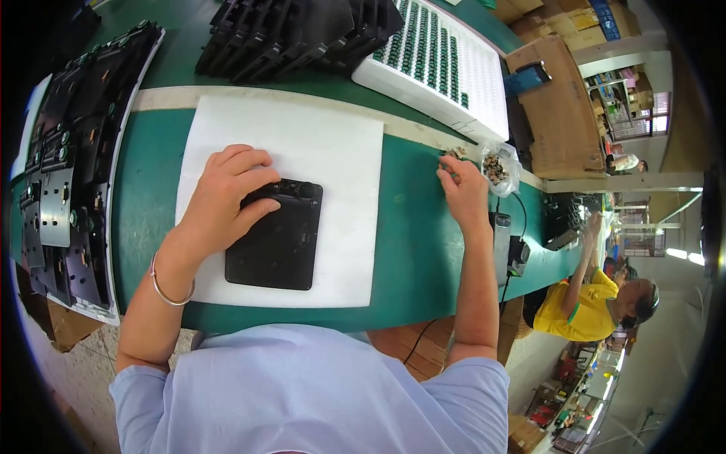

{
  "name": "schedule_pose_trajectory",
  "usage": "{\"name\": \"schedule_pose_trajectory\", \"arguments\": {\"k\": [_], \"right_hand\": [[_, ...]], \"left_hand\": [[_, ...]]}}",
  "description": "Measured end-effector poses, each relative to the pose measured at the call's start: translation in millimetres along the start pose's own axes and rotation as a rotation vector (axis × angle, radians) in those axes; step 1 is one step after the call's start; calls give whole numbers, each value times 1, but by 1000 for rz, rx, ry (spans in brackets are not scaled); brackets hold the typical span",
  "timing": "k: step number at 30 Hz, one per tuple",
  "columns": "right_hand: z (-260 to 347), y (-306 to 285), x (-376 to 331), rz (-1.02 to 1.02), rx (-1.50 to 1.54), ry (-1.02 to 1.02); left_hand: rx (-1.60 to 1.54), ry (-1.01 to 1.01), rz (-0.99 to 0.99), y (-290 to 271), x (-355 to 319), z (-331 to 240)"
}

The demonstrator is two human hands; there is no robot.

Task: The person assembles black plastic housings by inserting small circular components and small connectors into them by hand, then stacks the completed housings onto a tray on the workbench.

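Observation:
A flat black tablet-like housing (276,246) lies on a white foam sheet (344,261). Its top edge has cut-outs and small fittings. My left hand (227,193) grips its upper left corner, fingers over the top edge and thumb on the face. Off to the right, my right hand (467,191) is at a small pile of copper-coloured parts (454,153), thumb and fingers pinched together. Whatever is between those fingertips is too small to make out. Beside that hand sits a clear plastic bag (508,170) with more of the small parts.
Black housings (280,34) stand stacked at the back. A white foam tray (484,94) holds rows of small green parts. More black panels fill a rack (125,136) on the left. A cardboard box (556,106), black devices with cables (518,256) and a person in yellow (578,310) are right.

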State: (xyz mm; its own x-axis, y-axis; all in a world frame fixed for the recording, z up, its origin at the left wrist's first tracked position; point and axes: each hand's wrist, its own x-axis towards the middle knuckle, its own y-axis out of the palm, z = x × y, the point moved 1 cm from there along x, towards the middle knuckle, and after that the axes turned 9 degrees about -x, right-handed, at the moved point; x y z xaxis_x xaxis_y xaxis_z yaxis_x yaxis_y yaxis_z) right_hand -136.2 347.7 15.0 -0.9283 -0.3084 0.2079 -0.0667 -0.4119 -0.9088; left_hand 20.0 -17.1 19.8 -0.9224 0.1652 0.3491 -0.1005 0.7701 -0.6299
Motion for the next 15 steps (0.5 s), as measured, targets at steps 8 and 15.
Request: {"name": "schedule_pose_trajectory", "arguments": {"k": [8,15], "right_hand": [[1,-14,5,100,-77,-192],[12,-7,6,144,161,-48]], "left_hand": [[-9,-2,-25,1,-6,4],[-38,-13,-13,3,-5,5]]}}
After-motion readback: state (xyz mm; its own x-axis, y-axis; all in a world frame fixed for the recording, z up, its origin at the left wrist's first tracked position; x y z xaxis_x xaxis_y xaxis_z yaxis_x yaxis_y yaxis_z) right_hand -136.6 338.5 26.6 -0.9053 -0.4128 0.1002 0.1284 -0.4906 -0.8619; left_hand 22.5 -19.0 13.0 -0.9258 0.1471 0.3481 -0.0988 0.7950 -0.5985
